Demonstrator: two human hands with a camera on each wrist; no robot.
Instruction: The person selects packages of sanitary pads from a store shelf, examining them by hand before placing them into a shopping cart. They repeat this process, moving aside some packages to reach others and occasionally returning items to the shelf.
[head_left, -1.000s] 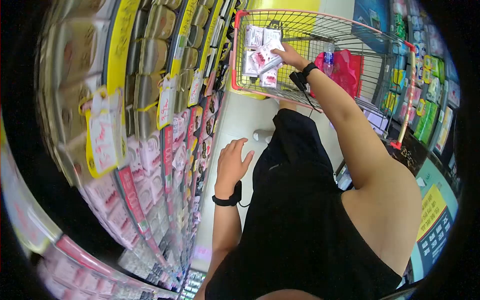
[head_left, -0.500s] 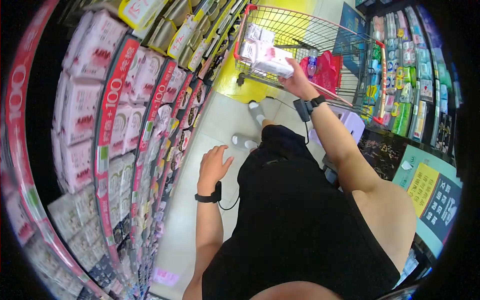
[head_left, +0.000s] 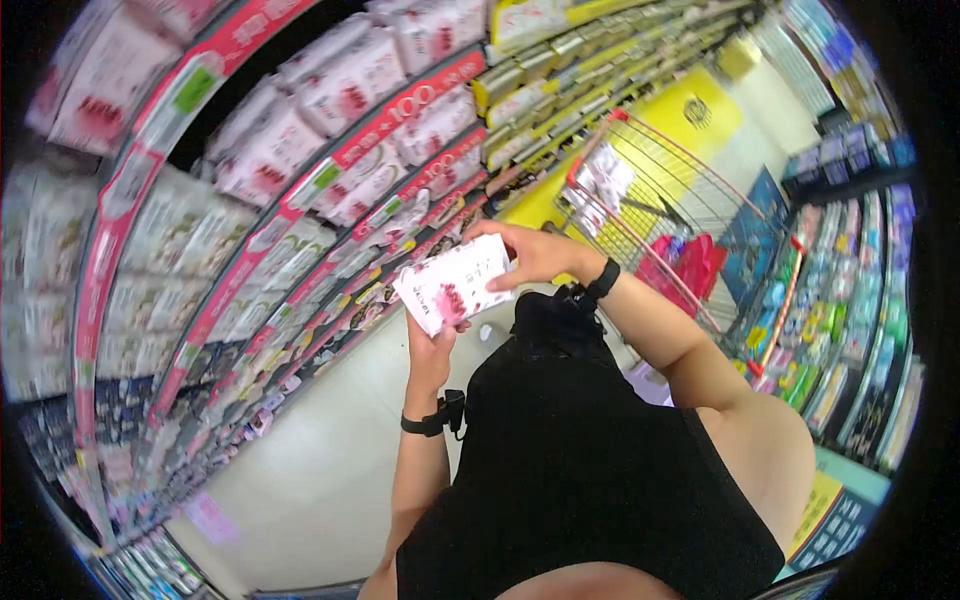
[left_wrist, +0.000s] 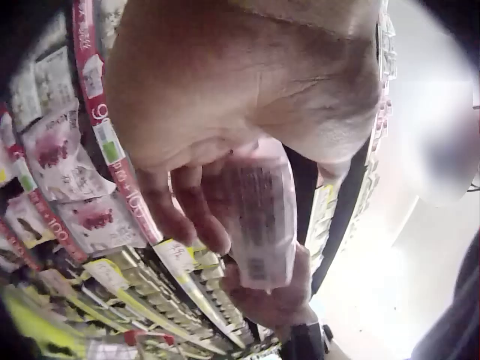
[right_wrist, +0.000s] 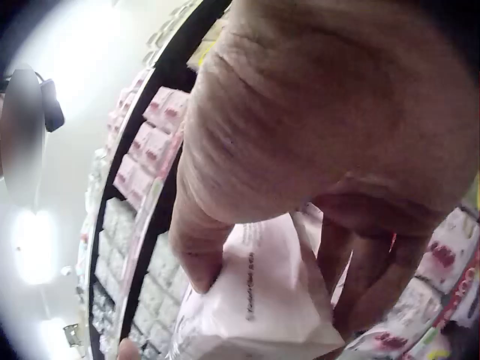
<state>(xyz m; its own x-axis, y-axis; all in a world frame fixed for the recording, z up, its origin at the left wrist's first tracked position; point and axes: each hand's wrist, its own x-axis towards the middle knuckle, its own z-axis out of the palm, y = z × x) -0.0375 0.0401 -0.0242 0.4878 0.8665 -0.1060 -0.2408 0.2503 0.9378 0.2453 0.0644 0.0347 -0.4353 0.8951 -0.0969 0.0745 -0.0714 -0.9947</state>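
Observation:
A pink-and-white soft pack (head_left: pixel 455 285) printed with pink flowers is held between both hands in front of the black top. My right hand (head_left: pixel 540 255) grips its right end, thumb on the printed face and the other fingers behind. At the lower left edge my left hand (head_left: pixel 430 350) holds the pack, its palm mostly hidden beneath. In the left wrist view, curled fingers (left_wrist: pixel 199 214) of that hand lie along the side of the pack (left_wrist: pixel 262 217). Close up in the right wrist view, the thumb (right_wrist: pixel 199 255) presses the pack's pale wrapper (right_wrist: pixel 255 281).
Shelves of similar pink packs (head_left: pixel 350 85) run along the left behind red price strips (head_left: pixel 350 160). A wire shopping cart (head_left: pixel 680 160) stands ahead to the right, with several packs (head_left: pixel 605 180) and a red bag (head_left: pixel 690 265) inside. More stocked shelves (head_left: pixel 810 290) line the right side.
My right hand has brought a pack out of the cart and toward my body. The left hand, earlier holding nothing, has come up to hold it too. The view has turned toward the left shelves.

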